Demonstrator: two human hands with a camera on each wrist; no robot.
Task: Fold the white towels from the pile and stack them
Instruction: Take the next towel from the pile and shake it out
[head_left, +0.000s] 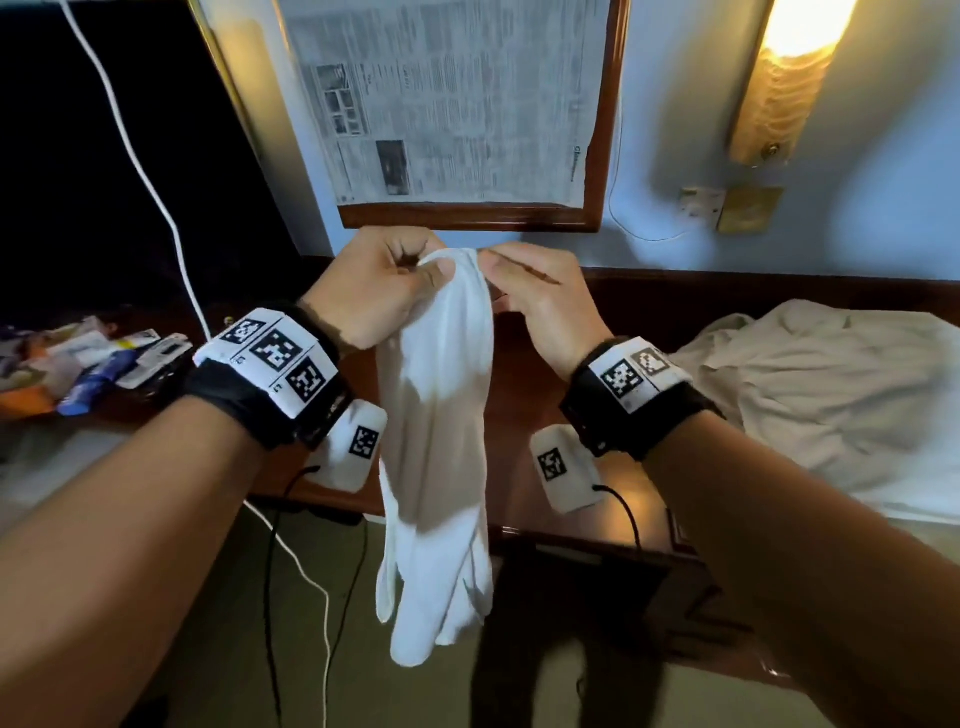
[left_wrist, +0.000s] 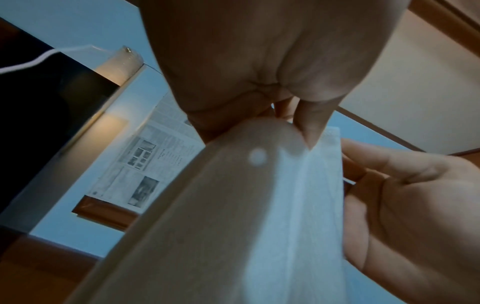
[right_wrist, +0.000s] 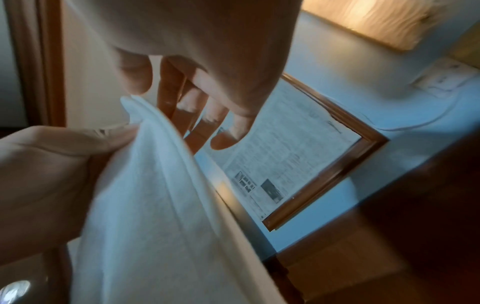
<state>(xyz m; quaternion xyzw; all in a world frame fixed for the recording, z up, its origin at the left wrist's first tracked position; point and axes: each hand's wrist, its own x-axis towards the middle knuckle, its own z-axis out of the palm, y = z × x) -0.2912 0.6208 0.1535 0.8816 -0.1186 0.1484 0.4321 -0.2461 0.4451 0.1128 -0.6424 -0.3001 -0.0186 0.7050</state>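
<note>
Towel (head_left: 441, 426) hangs centre, top edge between left hand (head_left: 382, 291) and right hand (head_left: 540, 306), in front of the desk (head_left: 524, 395). Framed newspaper (head_left: 452, 104) on wall behind, above the hands. Lamp (head_left: 779, 78) upper right. Crumpled cloth heap (head_left: 821, 395) right, possibly on a bed. Clutter (head_left: 88, 364) far left on desk. Cable (head_left: 135, 161) runs down left.

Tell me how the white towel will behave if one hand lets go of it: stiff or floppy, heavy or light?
Probably floppy: the towel hangs in soft folds from the grip. Likely light, since the left hand pinches only its top edge. With the right hand off, it should just dangle, perhaps swinging.
</note>
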